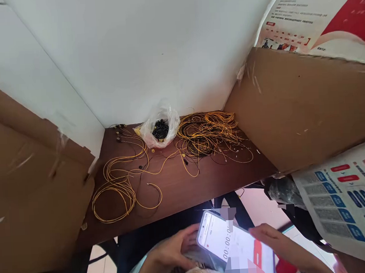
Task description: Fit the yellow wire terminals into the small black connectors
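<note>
Phone (218, 237), partly pixelated, between left hand (177, 249) and right hand (277, 242), each grip seemingly pinching its edge.

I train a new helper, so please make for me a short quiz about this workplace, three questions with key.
1. Which thing is between the left hand and the right hand?
A) scissors
B) a phone
C) a roll of tape

2. True or false: the pieces inside the open plastic bag are white.

3. Fill in: on the table, the big heap of cables lies to the ____ of the bag, from the person's view.

Key: 1 B; 2 false, they are black; 3 right.
</note>
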The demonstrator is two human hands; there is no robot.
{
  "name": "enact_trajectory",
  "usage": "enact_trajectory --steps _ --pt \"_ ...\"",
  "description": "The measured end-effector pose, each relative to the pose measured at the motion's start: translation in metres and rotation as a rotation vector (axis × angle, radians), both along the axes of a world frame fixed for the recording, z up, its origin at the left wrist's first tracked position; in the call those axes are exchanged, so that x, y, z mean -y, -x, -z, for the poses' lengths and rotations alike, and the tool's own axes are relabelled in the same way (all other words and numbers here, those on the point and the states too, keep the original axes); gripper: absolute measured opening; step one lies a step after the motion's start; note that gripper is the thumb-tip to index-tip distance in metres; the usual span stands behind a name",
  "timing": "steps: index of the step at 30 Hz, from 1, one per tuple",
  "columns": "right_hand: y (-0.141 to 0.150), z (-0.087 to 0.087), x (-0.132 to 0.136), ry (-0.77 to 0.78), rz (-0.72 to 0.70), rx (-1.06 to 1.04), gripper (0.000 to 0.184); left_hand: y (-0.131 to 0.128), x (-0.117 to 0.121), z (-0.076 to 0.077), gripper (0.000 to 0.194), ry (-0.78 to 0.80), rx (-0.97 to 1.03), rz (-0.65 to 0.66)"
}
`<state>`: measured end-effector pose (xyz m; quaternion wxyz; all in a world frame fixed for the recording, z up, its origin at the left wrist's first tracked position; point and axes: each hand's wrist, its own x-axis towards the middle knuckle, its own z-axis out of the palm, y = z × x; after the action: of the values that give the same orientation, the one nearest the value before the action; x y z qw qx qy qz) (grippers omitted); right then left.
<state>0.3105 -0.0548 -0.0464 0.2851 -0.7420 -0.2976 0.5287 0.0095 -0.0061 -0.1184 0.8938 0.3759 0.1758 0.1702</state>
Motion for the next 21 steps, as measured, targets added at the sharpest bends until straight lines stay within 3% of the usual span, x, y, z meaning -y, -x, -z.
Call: enact_trajectory --steps 2,4,8,10,13,17,21 --pt "0.011 0.014 -0.001 0.051 -0.075 -0.086 0.038 -0.001 0.001 0.006 0.097 0.083 0.044 -0.07" --pt "0.028 0.03 -0.007 0.034 -0.063 -0.142 0.046 -0.003 0.001 0.011 0.091 0.172 0.073 -0.192" --pt "0.068 0.058 -0.027 -0.061 -0.126 -0.34 0.056 -0.003 -0.004 0.022 0.046 0.362 0.107 -0.507" --pt "0.085 0.072 -0.038 -0.128 -0.049 -0.35 0.057 -0.002 -0.009 0.026 0.032 0.454 0.108 -0.62" --pt "0.104 0.089 -0.052 -0.226 0.04 -0.359 0.053 -0.003 -0.017 0.031 0.025 0.547 0.063 -0.681" --pt "0.117 0.099 -0.072 -0.35 0.069 -0.276 0.043 -0.01 -0.02 0.03 0.025 0.477 -0.06 -0.742" --pt "0.132 0.107 -0.09 -0.41 0.111 -0.205 0.036 -0.014 -0.019 0.026 0.043 0.336 -0.123 -0.793"
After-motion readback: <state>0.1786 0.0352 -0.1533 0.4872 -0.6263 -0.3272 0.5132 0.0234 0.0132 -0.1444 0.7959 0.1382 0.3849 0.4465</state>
